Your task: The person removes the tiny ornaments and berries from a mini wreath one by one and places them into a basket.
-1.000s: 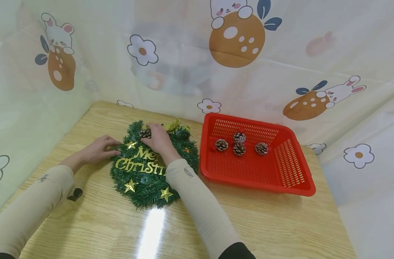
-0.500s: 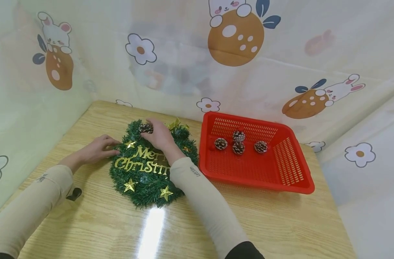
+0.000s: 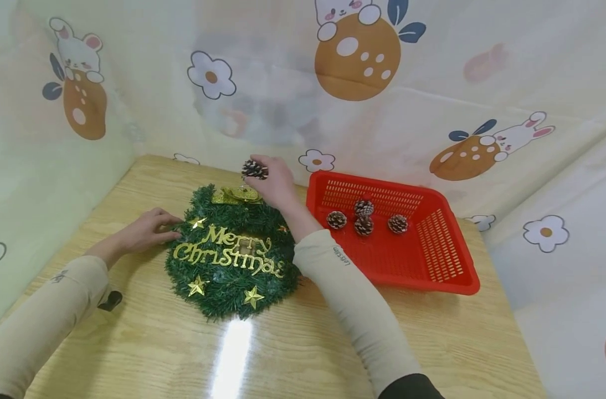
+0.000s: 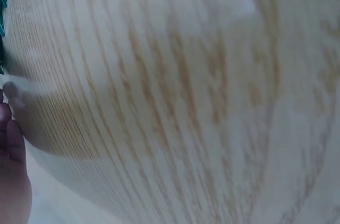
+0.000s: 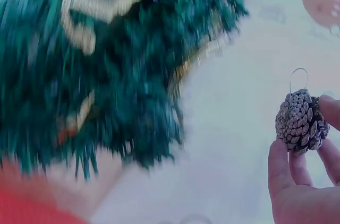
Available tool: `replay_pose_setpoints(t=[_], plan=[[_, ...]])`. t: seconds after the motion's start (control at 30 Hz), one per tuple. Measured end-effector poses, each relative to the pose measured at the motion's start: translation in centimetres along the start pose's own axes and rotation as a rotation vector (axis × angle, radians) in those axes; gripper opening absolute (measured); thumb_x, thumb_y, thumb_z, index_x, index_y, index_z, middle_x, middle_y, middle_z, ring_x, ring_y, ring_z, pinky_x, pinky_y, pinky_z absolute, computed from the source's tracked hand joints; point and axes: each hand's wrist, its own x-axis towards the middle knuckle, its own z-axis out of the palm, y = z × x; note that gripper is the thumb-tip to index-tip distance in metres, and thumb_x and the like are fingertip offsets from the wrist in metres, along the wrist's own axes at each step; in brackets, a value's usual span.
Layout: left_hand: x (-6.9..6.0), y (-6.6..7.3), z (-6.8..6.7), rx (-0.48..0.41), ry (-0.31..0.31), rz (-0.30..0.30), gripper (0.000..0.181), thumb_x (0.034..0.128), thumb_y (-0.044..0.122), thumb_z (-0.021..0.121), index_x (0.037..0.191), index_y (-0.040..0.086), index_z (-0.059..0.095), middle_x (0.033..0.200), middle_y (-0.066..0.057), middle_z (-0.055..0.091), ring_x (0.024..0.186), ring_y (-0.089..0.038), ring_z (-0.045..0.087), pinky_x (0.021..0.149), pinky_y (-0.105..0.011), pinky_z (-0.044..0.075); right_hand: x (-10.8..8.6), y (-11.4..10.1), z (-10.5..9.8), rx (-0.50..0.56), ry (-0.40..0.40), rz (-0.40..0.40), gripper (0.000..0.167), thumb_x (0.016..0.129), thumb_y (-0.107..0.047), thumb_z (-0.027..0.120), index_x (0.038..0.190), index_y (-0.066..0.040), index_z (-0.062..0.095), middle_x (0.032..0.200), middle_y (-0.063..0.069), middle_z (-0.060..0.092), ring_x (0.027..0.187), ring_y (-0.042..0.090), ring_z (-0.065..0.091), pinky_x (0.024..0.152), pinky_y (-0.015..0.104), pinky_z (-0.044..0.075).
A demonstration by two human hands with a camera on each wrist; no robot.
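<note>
A green tinsel wreath (image 3: 223,304) lies on the wooden table, with gold "Merry Christmas" lettering (image 3: 228,257), gold stars and a gold bow (image 3: 236,195) at its top. My right hand (image 3: 279,187) pinches a pine cone (image 3: 254,169) above and behind the bow. In the right wrist view, fingers and thumb surround the cone (image 5: 300,123), and a thin wire loop (image 5: 298,75) sticks up from it. At the wreath's left edge rests my left hand (image 3: 148,231), its fingertips against the greenery. Only part of that hand appears in the left wrist view.
A red plastic basket (image 3: 393,269) stands to the right of the wreath, holding several pine cones (image 3: 364,225). A small black object (image 3: 110,301) is near my left wrist. Printed curtains (image 3: 268,111) hang behind and beside the table (image 3: 303,343).
My right hand has lifted the pine cone off the wreath's upper left and carried it up and to the right. The gold bow and lettering are uncovered. My left hand has stayed put.
</note>
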Motion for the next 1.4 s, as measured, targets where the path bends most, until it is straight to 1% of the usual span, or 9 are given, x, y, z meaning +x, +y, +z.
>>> replay_pose_setpoints(t=[0.13, 0.27, 0.37, 0.5, 0.67, 0.97, 1.03, 1.17, 1.4], plan=[[-0.2, 0.4, -0.1, -0.005, 0.003, 0.002, 0.049, 0.0948, 0.023, 0.065, 0.131, -0.008, 0.054, 0.118, -0.026, 0.051, 0.108, -0.04, 0.049, 0.093, -0.061, 0.041, -0.5, 0.9, -3.1, 0.005, 0.037, 0.022, 0.054, 0.094, -0.027, 0.067, 0.144, -0.021, 0.049, 0.146, 0.005, 0.046, 0.131, 0.024, 0.044, 0.104, 0.043, 0.041], [-0.5, 0.5, -0.1, 0.001, -0.001, 0.002, 0.049, 0.095, 0.023, 0.065, 0.131, -0.008, 0.054, 0.118, -0.027, 0.051, 0.109, -0.041, 0.049, 0.093, -0.062, 0.04, -0.7, 2.1, -6.0, 0.02, 0.085, 0.007, 0.053, 0.093, -0.024, 0.068, 0.143, -0.016, 0.051, 0.144, 0.007, 0.048, 0.126, 0.027, 0.049, 0.101, 0.043, 0.043], [-0.6, 0.2, -0.1, 0.011, -0.001, -0.002, 0.049, 0.0953, 0.024, 0.065, 0.131, -0.007, 0.054, 0.12, -0.027, 0.05, 0.11, -0.041, 0.049, 0.094, -0.062, 0.04, -0.9, 3.0, -7.9, 0.026, 0.108, -0.004, 0.052, 0.093, -0.021, 0.068, 0.141, -0.012, 0.052, 0.143, 0.009, 0.049, 0.124, 0.029, 0.05, 0.1, 0.043, 0.044], [-0.9, -0.4, -0.2, 0.03, 0.011, -0.004, 0.048, 0.0954, 0.024, 0.065, 0.131, -0.006, 0.055, 0.119, -0.026, 0.051, 0.109, -0.04, 0.049, 0.093, -0.062, 0.04, -1.0, 4.6, -9.8, 0.01, 0.128, 0.017, 0.052, 0.092, -0.02, 0.068, 0.14, -0.009, 0.052, 0.14, 0.012, 0.05, 0.123, 0.03, 0.051, 0.1, 0.042, 0.045], [-0.9, -0.5, -0.3, 0.029, 0.013, 0.002, 0.047, 0.0957, 0.025, 0.064, 0.131, -0.005, 0.056, 0.118, -0.024, 0.051, 0.108, -0.039, 0.05, 0.092, -0.061, 0.041, -1.5, 7.4, -11.4, 0.005, 0.149, 0.116, 0.054, 0.091, -0.02, 0.069, 0.141, -0.009, 0.051, 0.14, 0.011, 0.05, 0.124, 0.029, 0.051, 0.098, 0.044, 0.046], [-0.7, -0.1, -0.3, 0.027, 0.014, 0.009, 0.046, 0.0953, 0.024, 0.065, 0.13, -0.005, 0.057, 0.118, -0.025, 0.052, 0.108, -0.039, 0.049, 0.092, -0.06, 0.041, -3.2, 13.0, -13.7, -0.045, 0.133, 0.335, 0.055, 0.094, -0.024, 0.065, 0.142, -0.006, 0.046, 0.141, 0.016, 0.048, 0.125, 0.033, 0.046, 0.102, 0.049, 0.042], [-0.7, 0.0, -0.3, 0.024, 0.012, 0.01, 0.046, 0.0954, 0.024, 0.065, 0.13, -0.006, 0.056, 0.118, -0.025, 0.052, 0.108, -0.039, 0.049, 0.092, -0.061, 0.041, -3.6, 14.1, -14.2, -0.032, 0.133, 0.386, 0.054, 0.095, -0.023, 0.065, 0.142, -0.005, 0.045, 0.141, 0.017, 0.048, 0.124, 0.034, 0.045, 0.103, 0.049, 0.042], [-0.6, 0.2, -0.3, 0.019, 0.008, 0.012, 0.046, 0.0956, 0.024, 0.065, 0.13, -0.006, 0.056, 0.119, -0.026, 0.051, 0.109, -0.04, 0.049, 0.093, -0.061, 0.041, -4.4, 15.5, -15.3, 0.0, 0.144, 0.453, 0.056, 0.095, -0.022, 0.064, 0.142, -0.003, 0.043, 0.141, 0.02, 0.046, 0.125, 0.036, 0.044, 0.105, 0.049, 0.039], [-0.3, 0.4, -0.2, 0.014, 0.0, 0.017, 0.046, 0.096, 0.024, 0.064, 0.131, -0.006, 0.056, 0.119, -0.026, 0.051, 0.109, -0.04, 0.049, 0.093, -0.061, 0.041, -5.2, 16.9, -17.1, 0.017, 0.185, 0.517, 0.058, 0.094, -0.024, 0.065, 0.142, -0.003, 0.041, 0.139, 0.02, 0.046, 0.124, 0.036, 0.042, 0.106, 0.051, 0.038]])
